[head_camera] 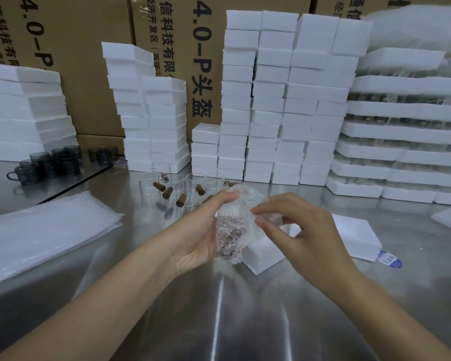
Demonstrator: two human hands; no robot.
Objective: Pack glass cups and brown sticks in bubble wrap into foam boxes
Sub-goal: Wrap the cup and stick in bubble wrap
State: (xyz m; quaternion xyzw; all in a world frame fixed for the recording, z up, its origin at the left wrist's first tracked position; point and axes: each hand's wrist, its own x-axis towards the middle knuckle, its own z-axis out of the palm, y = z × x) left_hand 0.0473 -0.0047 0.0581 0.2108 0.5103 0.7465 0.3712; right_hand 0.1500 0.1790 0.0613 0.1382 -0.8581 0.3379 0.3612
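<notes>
Bundle of bubble wrap (231, 227), soft, slippery, probably fragile inside, sits gripped round its middle by left hand (201, 230) fingers (219, 199) while right hand (305, 235) fingers (268, 210) pinch the loose flap.

Glass cups (179, 187) behind bubble-wrap bundle (235, 222), foam box (349, 237) right, sheets (44, 230) left.

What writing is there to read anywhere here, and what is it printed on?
"4.0-P头盔": middle cardboard box, printed sideways.
"信科技有限": same box, cut off at both ends.
"经济开发区": same box, smaller print.
"4.0-P": left cardboard box, the rest hidden.
Blue-and-white label on the table: too small to read.
</notes>
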